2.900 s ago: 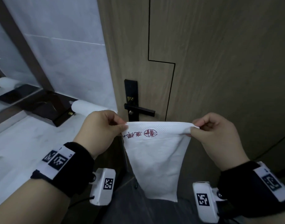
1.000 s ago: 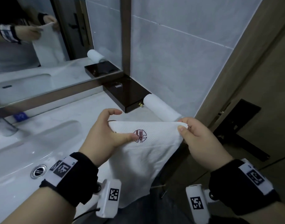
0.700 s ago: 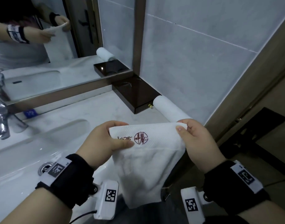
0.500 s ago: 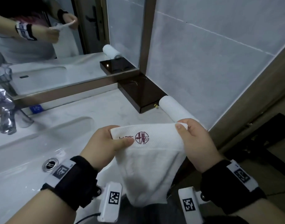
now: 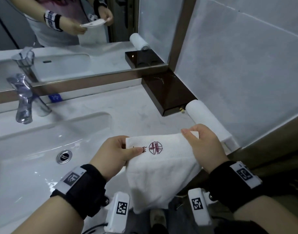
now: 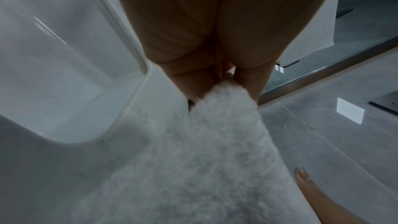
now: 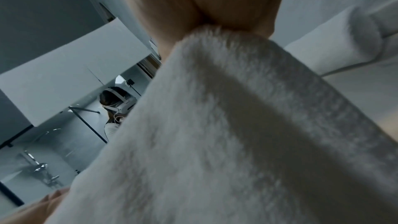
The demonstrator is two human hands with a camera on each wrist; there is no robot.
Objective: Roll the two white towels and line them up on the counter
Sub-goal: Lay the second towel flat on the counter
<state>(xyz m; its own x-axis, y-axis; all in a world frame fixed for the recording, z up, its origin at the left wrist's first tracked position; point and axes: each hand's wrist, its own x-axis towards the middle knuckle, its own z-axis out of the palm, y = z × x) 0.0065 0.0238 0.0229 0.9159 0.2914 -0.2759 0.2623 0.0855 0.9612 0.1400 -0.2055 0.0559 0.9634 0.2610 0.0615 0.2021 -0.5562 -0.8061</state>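
A white towel [image 5: 161, 173] with a red emblem hangs folded between my hands over the counter's front edge. My left hand [image 5: 117, 154] pinches its top left corner, thumb over the red lettering. My right hand [image 5: 202, 146] pinches the top right corner. Both wrist views show the fluffy towel [image 6: 211, 151] [image 7: 226, 134] running from the pinching fingers [image 6: 247, 81]. A second white towel [image 5: 207, 120], rolled, lies on the counter along the right wall.
The white marble counter [image 5: 128, 115] holds a sink basin [image 5: 35, 149] with a drain [image 5: 64, 155] and a chrome tap [image 5: 25, 98] at the left. A dark brown box [image 5: 168, 93] sits in the back right corner under the mirror [image 5: 69, 39].
My view has swung from the door to the counter and sink. Both hands have kept their pinch on the towel and carried it over the counter's front edge, lower.
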